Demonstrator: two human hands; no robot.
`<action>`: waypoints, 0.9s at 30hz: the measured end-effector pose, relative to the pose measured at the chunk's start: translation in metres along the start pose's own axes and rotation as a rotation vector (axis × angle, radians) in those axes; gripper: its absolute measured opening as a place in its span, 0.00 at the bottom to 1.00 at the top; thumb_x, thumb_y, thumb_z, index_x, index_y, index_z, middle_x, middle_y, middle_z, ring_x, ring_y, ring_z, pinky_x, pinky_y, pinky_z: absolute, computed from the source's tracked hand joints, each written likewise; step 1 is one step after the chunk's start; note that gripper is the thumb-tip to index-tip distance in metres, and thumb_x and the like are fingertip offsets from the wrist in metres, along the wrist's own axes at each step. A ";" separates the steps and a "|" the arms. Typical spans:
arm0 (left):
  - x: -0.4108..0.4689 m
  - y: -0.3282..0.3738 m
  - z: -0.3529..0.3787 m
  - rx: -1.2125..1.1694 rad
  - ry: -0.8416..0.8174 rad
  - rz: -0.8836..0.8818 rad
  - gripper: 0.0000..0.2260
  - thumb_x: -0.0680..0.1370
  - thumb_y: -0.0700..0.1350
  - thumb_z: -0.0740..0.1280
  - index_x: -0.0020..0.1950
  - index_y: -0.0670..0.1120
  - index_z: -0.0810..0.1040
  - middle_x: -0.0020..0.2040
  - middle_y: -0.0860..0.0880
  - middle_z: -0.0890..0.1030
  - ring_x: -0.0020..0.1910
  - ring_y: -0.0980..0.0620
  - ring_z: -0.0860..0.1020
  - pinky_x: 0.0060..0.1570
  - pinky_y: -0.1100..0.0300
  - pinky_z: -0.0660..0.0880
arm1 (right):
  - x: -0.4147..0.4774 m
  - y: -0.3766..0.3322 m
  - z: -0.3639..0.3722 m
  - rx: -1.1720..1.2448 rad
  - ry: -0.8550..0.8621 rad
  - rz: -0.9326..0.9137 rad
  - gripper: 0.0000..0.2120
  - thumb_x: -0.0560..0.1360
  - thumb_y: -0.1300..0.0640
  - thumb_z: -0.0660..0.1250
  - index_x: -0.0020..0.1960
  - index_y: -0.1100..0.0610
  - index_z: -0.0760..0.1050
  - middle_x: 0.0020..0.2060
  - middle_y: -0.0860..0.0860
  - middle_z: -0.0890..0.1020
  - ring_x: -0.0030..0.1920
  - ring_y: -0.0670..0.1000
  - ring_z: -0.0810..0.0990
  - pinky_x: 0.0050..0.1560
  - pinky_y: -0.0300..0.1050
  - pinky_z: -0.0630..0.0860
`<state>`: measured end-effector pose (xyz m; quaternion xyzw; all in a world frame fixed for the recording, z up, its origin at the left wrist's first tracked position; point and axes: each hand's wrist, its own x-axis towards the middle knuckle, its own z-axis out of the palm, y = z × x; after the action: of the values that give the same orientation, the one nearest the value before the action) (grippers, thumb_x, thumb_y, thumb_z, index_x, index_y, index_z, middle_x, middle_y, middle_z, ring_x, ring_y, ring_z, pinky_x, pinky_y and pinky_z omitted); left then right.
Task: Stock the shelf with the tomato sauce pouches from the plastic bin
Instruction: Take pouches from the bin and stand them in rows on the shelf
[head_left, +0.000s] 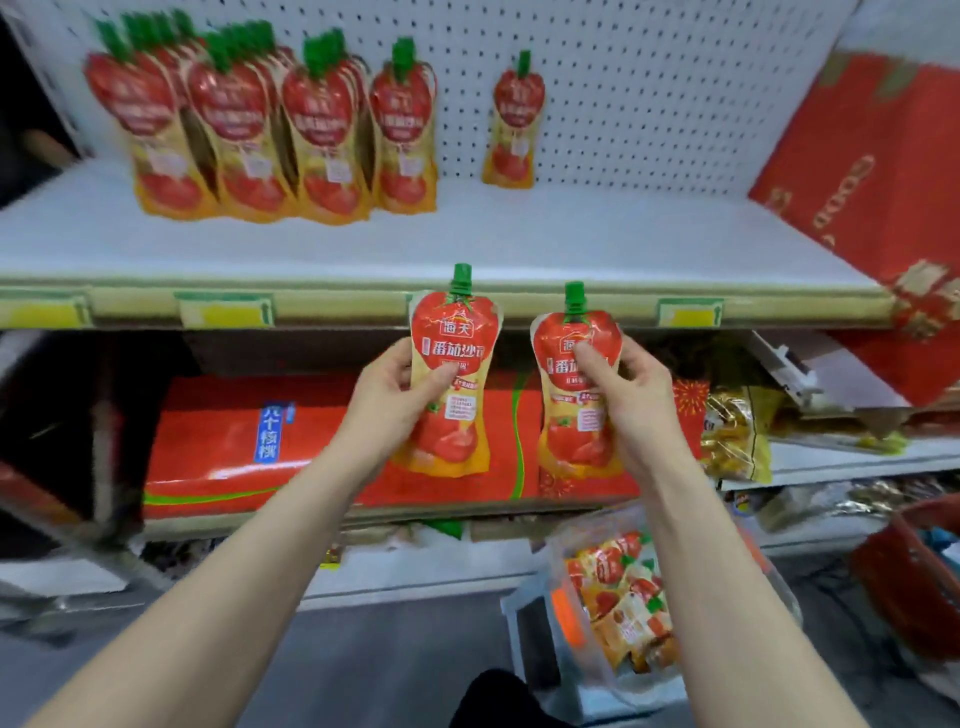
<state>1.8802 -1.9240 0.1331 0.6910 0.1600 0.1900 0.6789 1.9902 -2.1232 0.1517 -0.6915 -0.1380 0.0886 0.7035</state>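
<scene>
Head view: clear plastic bin (519, 603) holds tomato sauce pouches (623, 577); left hand (384, 395) grips left pouch (454, 332), right hand (631, 400) grips right pouch (576, 441), both upright.

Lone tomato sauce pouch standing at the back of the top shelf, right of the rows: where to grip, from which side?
Take the single red-and-yellow, green-capped tomato sauce pouch by its side edges at mid-body, coming from the front. It stands upright right in front of the white pegboard back panel, so the rear is blocked, while both flanks look free.
</scene>
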 end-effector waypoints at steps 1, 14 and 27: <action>0.005 0.010 -0.008 -0.010 0.023 0.022 0.10 0.76 0.44 0.70 0.57 0.47 0.79 0.47 0.48 0.85 0.46 0.52 0.84 0.46 0.58 0.81 | 0.008 -0.014 0.009 -0.022 -0.010 -0.039 0.03 0.75 0.61 0.72 0.47 0.55 0.82 0.39 0.50 0.86 0.39 0.48 0.84 0.43 0.46 0.81; 0.102 0.090 -0.091 -0.139 0.380 0.239 0.07 0.78 0.41 0.68 0.55 0.47 0.77 0.47 0.52 0.83 0.42 0.60 0.83 0.40 0.66 0.78 | 0.165 -0.134 0.122 -0.122 -0.313 -0.113 0.05 0.78 0.55 0.69 0.44 0.52 0.80 0.35 0.43 0.84 0.35 0.41 0.81 0.42 0.42 0.75; 0.154 0.086 -0.120 -0.090 0.522 0.209 0.08 0.77 0.45 0.69 0.56 0.48 0.78 0.48 0.53 0.85 0.47 0.56 0.84 0.46 0.61 0.80 | 0.270 -0.091 0.205 -0.080 -0.289 -0.040 0.06 0.79 0.55 0.69 0.44 0.56 0.80 0.47 0.55 0.85 0.46 0.53 0.83 0.46 0.52 0.82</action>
<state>1.9547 -1.7472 0.2265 0.6007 0.2489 0.4372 0.6213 2.1751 -1.8461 0.2626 -0.6960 -0.2551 0.1675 0.6500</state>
